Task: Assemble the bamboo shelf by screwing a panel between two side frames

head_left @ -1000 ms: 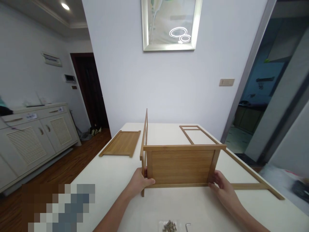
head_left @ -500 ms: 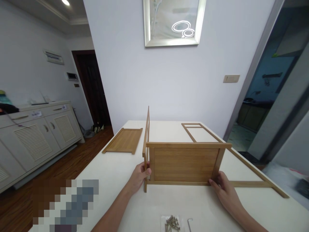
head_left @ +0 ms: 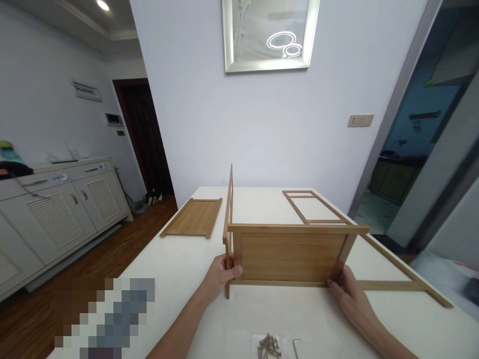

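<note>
A brown wooden panel (head_left: 292, 257) stands on its long edge, its top leaning toward me. At its left end rises a narrow wooden side frame (head_left: 226, 224), set edge-on to me. My left hand (head_left: 220, 275) is closed around the joint between the two, thumb on the panel's face and fingers partly hidden behind the frame. Gripping the panel's lower right corner is my right hand (head_left: 346, 289), its thumb in front and its other fingers mostly out of sight.
A second wooden panel (head_left: 194, 218) lies flat at the table's left. Another wooden frame (head_left: 392, 257) lies along the right edge. Near me are a bag of screws (head_left: 268, 346) and a hex key (head_left: 296, 344) on the white table (head_left: 179, 289).
The panel's top edge has tipped toward me and dropped slightly, baring a crossbar of the frame behind it. Both hands keep their grip. The view has shifted a little.
</note>
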`<state>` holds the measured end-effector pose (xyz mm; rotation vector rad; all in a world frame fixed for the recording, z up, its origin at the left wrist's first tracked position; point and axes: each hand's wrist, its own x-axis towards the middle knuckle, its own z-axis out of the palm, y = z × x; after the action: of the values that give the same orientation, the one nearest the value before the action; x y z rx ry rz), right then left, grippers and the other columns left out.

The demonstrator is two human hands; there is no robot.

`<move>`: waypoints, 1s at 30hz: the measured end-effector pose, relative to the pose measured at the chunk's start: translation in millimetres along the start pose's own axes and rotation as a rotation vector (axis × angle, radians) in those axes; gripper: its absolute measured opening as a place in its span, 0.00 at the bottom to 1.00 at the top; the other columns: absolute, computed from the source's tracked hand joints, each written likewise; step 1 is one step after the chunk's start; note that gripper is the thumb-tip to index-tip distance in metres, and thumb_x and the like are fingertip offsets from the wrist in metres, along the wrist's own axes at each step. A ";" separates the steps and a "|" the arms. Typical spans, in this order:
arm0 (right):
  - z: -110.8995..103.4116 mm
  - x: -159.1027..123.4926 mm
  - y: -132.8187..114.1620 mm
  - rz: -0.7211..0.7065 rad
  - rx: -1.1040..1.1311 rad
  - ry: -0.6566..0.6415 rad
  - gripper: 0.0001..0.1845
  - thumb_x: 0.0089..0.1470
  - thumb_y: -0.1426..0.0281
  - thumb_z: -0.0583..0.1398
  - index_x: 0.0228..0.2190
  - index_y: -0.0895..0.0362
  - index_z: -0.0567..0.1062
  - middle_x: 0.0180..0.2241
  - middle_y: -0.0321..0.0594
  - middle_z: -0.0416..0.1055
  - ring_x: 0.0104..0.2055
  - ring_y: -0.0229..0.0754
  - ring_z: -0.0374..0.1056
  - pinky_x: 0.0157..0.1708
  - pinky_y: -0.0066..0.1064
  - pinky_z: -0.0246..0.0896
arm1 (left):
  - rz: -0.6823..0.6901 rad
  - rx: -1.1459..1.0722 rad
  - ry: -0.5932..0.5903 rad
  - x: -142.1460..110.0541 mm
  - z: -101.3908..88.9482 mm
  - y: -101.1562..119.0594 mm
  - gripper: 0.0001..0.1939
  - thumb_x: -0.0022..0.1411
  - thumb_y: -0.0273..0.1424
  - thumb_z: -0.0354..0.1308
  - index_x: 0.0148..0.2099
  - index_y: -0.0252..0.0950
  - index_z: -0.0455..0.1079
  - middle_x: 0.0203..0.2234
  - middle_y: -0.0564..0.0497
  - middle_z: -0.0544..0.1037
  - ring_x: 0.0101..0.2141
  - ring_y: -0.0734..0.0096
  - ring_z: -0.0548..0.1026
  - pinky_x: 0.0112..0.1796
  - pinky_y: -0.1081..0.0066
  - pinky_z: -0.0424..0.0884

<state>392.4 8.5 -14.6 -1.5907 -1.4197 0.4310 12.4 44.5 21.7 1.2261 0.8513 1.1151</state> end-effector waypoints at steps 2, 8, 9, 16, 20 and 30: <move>-1.1 0.3 -0.8 -0.010 -0.005 -0.008 0.17 0.46 0.62 0.56 0.41 0.49 0.65 0.32 0.34 0.71 0.39 0.48 0.70 0.43 0.40 0.65 | -0.024 0.031 0.015 -0.4 2.1 1.3 0.30 0.37 0.47 0.74 0.38 0.32 0.73 0.32 0.46 0.79 0.36 0.61 0.76 0.38 0.68 0.72; -4.9 1.5 -3.3 -0.044 -0.018 0.027 0.21 0.45 0.61 0.55 0.43 0.50 0.65 0.36 0.36 0.72 0.45 0.49 0.69 0.45 0.38 0.64 | -0.081 0.120 0.060 -0.6 4.3 0.2 0.33 0.28 0.49 0.75 0.33 0.31 0.75 0.25 0.48 0.78 0.33 0.59 0.76 0.35 0.67 0.73; -5.0 1.9 -2.5 -0.045 -0.020 0.034 0.21 0.44 0.61 0.56 0.43 0.50 0.65 0.36 0.36 0.72 0.45 0.50 0.69 0.45 0.38 0.64 | -0.085 0.124 0.060 -0.4 4.1 -0.5 0.32 0.28 0.49 0.75 0.32 0.31 0.76 0.24 0.48 0.78 0.33 0.59 0.76 0.35 0.67 0.73; -4.0 3.8 5.9 -0.036 -0.034 0.035 0.19 0.44 0.58 0.56 0.40 0.49 0.64 0.32 0.37 0.71 0.44 0.52 0.70 0.43 0.39 0.65 | -0.098 0.105 0.028 -1.5 2.9 2.3 0.30 0.26 0.46 0.76 0.30 0.30 0.76 0.24 0.47 0.78 0.32 0.59 0.76 0.34 0.66 0.73; -3.3 3.6 6.4 -0.044 -0.046 0.053 0.20 0.44 0.58 0.56 0.41 0.49 0.65 0.32 0.36 0.72 0.43 0.51 0.70 0.43 0.38 0.66 | -0.123 0.106 -0.018 -3.7 2.6 9.1 0.28 0.27 0.42 0.77 0.31 0.30 0.76 0.26 0.47 0.78 0.33 0.58 0.76 0.35 0.66 0.73; -0.7 4.1 6.1 -0.057 -0.064 0.080 0.24 0.43 0.60 0.55 0.45 0.50 0.67 0.35 0.36 0.74 0.42 0.51 0.71 0.43 0.37 0.66 | -0.099 0.049 -0.101 -2.2 -0.8 7.1 0.27 0.29 0.39 0.77 0.32 0.30 0.76 0.29 0.46 0.79 0.35 0.59 0.76 0.37 0.66 0.72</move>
<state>397.6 12.5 -17.8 -1.5968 -1.4265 0.2886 9.8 42.5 28.3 1.2564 0.8575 0.9504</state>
